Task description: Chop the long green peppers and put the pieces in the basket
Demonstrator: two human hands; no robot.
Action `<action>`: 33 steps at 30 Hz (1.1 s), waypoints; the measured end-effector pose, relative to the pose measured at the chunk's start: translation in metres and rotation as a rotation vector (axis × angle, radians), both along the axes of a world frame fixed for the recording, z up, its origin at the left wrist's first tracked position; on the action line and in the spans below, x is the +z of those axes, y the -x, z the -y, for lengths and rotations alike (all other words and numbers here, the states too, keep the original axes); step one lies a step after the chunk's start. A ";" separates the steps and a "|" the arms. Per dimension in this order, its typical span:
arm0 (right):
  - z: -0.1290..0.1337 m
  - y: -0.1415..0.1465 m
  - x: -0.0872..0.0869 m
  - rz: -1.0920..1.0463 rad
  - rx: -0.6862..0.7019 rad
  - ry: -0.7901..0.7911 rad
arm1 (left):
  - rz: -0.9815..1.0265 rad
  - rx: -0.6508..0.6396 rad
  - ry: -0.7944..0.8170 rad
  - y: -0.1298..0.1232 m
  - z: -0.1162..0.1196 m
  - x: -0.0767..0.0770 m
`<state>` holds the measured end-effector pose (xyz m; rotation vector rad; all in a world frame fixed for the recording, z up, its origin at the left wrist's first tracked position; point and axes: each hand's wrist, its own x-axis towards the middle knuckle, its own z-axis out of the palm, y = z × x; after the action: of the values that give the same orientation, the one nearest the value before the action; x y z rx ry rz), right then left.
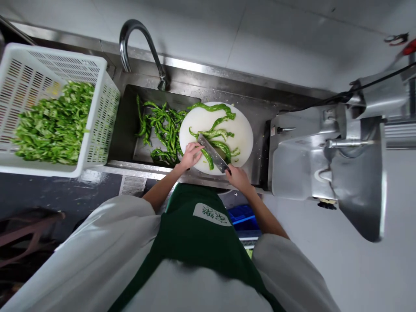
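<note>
A round white cutting board (242,130) lies at the right edge of the sink, with several long green peppers (222,108) on it. My right hand (238,177) is closed around the handle of a cleaver (212,152), whose wide blade slants up and left over the board. My left hand (191,155) is at the board's left front edge, fingers bent onto a green pepper (207,159) beside the blade. More whole green peppers (165,130) are heaped in the sink, left of the board.
A white perforated basket (82,143) of cut green peppers (56,125) stands at the left. Behind the sink (123,130) rises a curved faucet (139,25). A metal machine (292,160) stands at the right, and a blue crate (243,219) is below the counter.
</note>
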<state>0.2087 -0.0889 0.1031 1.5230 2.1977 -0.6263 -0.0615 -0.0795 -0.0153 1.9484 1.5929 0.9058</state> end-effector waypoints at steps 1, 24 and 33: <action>0.001 0.004 -0.003 0.006 0.003 0.007 | 0.004 -0.010 -0.010 0.001 -0.001 -0.003; 0.029 -0.027 -0.052 -0.237 -0.432 -0.016 | -0.295 0.382 0.349 -0.057 -0.005 0.037; 0.066 -0.033 -0.065 -0.439 -0.653 0.127 | -0.294 0.469 0.259 -0.055 -0.014 0.043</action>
<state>0.2415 -0.1552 0.0378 2.2040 1.8459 -1.3822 -0.0062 -0.0655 0.0275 1.6088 2.2731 0.5496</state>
